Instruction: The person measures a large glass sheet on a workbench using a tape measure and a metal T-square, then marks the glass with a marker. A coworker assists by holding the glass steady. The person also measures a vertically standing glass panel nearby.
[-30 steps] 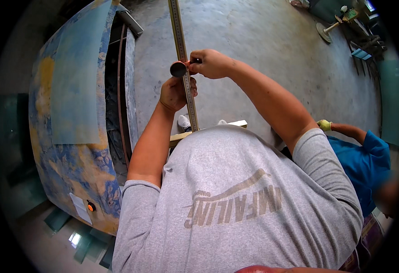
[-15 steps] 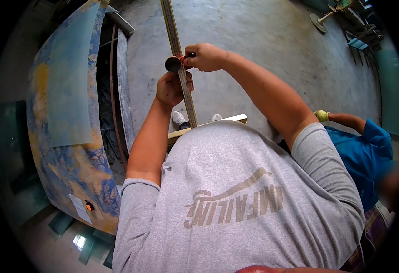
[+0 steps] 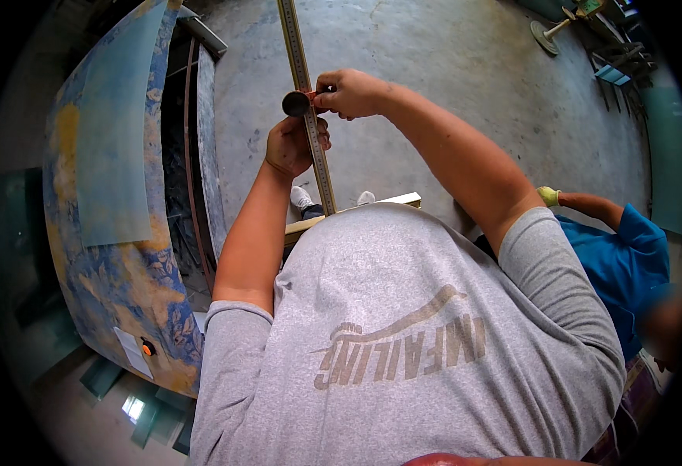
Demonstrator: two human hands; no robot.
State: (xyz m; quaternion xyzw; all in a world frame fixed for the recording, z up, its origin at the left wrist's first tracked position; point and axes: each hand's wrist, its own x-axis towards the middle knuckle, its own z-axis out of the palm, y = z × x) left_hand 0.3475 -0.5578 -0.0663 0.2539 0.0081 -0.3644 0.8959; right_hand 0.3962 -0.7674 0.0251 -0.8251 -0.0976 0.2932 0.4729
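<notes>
A long ruler (image 3: 320, 169) with a marked scale extends forward from my waist, joined or resting there against a pale crossbar (image 3: 403, 201) partly hidden behind my shirt. My left hand (image 3: 289, 146) is wrapped around the ruler from below, its fingertips showing on the right side. Just beyond it, a round black cup-like piece (image 3: 296, 104) sits on the ruler, with an orange part (image 3: 310, 99) beside it. My right hand (image 3: 346, 94) pinches that orange part between thumb and fingers.
At the left, a table under a blue and tan patterned cover (image 3: 127, 283) bears a glass sheet (image 3: 115, 147), paper (image 3: 133, 351) and an orange-black disc (image 3: 148, 347). A person in a blue shirt (image 3: 601, 252), with a yellow-green glove (image 3: 548, 196), is at the right. Glass pieces (image 3: 145, 422) lie lower left.
The right hand and the black piece have shifted very slightly up the picture. Both hands keep their hold, and the view has moved a little.
</notes>
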